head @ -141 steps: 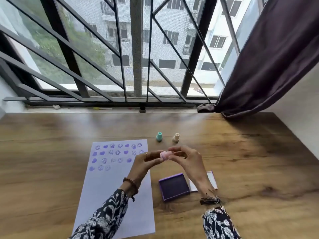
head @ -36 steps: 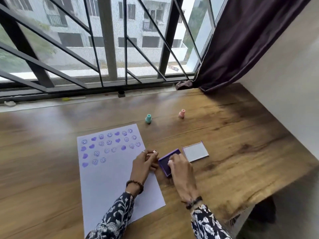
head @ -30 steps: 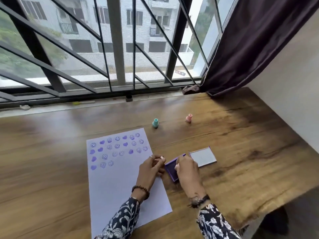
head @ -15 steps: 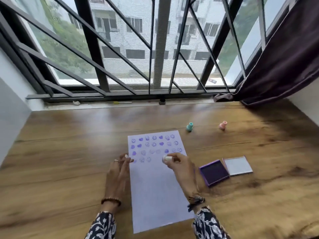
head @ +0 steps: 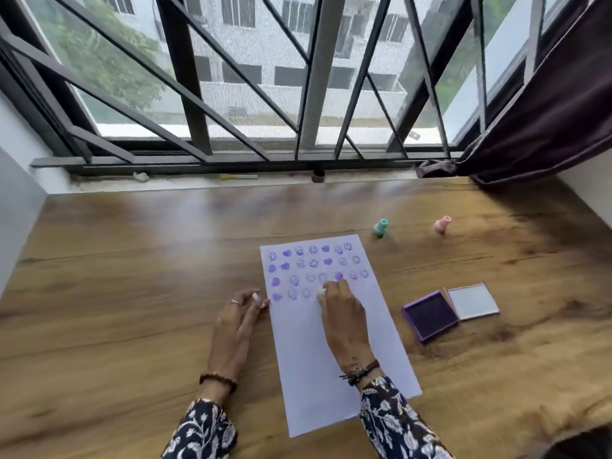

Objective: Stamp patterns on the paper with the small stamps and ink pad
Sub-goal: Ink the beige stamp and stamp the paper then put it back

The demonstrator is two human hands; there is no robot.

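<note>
1. Nearest, two floral-sleeved forearms reach over the wooden table (head: 132, 293). The right hand (head: 342, 313) is curled tight round a small pale stamp (head: 320, 293), pressing it onto the paper (head: 331, 359) in the fourth row of prints.
2. The left hand (head: 236, 323) lies flat and open, holding nothing, fingertips at the sheet's left edge. A moment ago it sat beside the ink pad; now it steadies the paper.
3. That's the change: a second back the right hand was down at the ink pad (head: 430, 314) loading the stamp, and it has swung across to print. My read is that the fourth row gets its next mark here.
4. The pad sits open right of the paper, its lid (head: 472, 301) touching it.
5. Further back, a teal stamp (head: 380, 227) and a pink stamp (head: 442, 224) stand idle beyond the sheet's top corner.
6. Beyond them, a barred window (head: 314, 94) and a dark curtain (head: 546, 111) on the right.
</note>
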